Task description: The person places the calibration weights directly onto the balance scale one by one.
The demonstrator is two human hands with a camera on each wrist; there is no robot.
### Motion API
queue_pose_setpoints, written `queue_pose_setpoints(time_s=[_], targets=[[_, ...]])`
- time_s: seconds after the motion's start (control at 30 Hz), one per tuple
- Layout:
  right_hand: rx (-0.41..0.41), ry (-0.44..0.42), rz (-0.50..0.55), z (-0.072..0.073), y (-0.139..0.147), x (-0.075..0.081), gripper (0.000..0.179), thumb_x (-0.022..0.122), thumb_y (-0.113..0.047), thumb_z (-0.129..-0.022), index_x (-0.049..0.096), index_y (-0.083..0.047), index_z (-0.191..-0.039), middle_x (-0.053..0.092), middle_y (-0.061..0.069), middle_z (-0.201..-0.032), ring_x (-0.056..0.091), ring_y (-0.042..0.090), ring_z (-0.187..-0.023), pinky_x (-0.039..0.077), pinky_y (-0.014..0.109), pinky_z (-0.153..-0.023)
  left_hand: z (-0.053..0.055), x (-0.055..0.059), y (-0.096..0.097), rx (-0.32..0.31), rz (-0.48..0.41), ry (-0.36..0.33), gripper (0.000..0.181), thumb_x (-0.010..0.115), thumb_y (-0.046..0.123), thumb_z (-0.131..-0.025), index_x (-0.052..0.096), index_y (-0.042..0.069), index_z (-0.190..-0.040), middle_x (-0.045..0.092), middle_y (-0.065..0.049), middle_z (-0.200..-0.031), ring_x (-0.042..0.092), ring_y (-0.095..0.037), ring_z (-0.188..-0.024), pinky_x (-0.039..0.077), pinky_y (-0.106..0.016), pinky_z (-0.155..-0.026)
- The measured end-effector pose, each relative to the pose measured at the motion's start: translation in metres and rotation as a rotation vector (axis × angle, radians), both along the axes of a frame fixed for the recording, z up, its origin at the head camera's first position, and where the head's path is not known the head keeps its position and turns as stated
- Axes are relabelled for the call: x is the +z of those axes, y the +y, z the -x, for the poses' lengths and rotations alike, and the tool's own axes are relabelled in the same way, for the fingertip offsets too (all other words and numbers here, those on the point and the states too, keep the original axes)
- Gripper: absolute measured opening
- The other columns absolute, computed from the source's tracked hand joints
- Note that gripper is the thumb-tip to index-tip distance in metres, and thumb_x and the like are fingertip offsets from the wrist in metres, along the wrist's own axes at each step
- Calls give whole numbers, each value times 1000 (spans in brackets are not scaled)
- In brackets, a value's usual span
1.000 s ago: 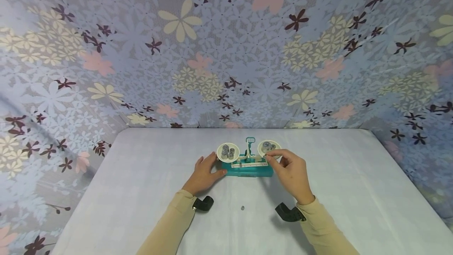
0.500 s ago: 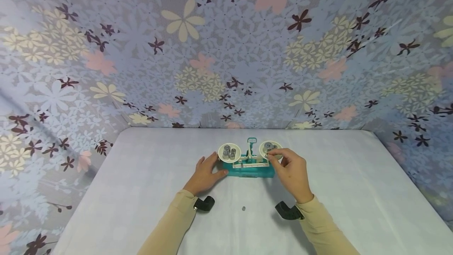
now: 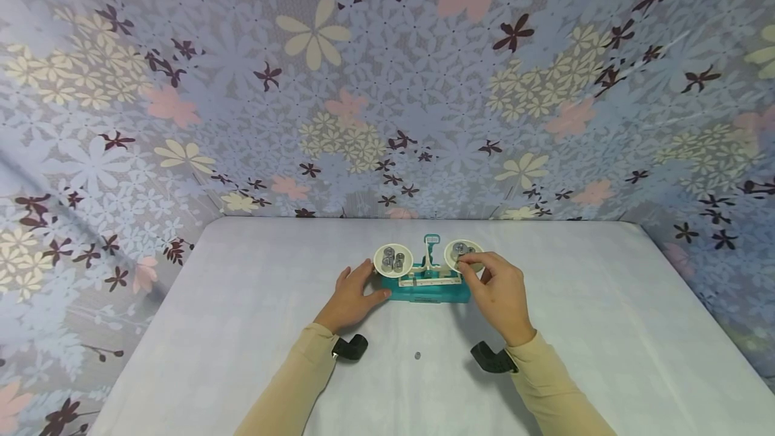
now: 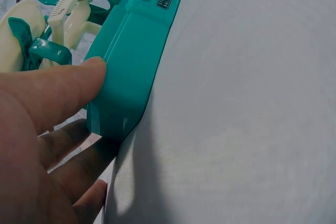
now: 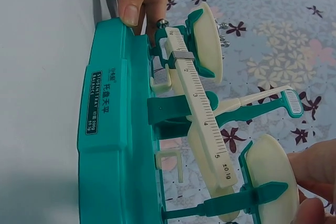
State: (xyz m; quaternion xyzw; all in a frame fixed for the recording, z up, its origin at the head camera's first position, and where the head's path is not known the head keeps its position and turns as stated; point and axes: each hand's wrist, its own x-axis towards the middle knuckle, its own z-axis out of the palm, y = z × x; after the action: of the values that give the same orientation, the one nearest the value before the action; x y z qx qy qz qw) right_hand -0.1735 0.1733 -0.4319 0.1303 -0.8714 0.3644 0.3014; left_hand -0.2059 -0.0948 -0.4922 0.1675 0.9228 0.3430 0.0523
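Note:
A teal student tray balance (image 3: 426,293) with two cream pans stands at the middle of the table. My left hand (image 3: 351,298) grips its left end. In the left wrist view the thumb (image 4: 89,80) presses on the teal base (image 4: 131,61) while the fingers reach round behind it. Several metal weights (image 3: 389,261) fill the left pan (image 3: 377,262). My right hand (image 3: 499,295) is at the right pan (image 3: 449,258), thumb and forefinger pinching what looks like a small weight over it. Other weights (image 3: 460,247) lie in that pan. From the right wrist, the pan hides the fingertips.
One small metal weight (image 3: 418,355) lies on the pale tablecloth (image 3: 260,268) between my forearms. The graduated beam (image 5: 202,108) carries a grey rider (image 5: 183,55) near its low end. A flowered cloth wall (image 3: 387,86) rises behind the table.
My right fingertips have shifted slightly inward over the right pan. The left hand keeps its grip on the balance. The head view has shifted a little.

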Motion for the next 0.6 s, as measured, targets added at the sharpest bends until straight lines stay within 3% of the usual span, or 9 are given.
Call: queue_pose_setpoints(time_s=[0.6], targets=[[-18,-30,9,0,0,1,10,69,-13,-84,72,-13,-92,66,-3,-81,38,5,-45,33,22,-37,-2,2,0,-3,-1,6,75,56,44,-90,28,2,-144,30,-13,-148,25,-23,-137,3,-40,-115]])
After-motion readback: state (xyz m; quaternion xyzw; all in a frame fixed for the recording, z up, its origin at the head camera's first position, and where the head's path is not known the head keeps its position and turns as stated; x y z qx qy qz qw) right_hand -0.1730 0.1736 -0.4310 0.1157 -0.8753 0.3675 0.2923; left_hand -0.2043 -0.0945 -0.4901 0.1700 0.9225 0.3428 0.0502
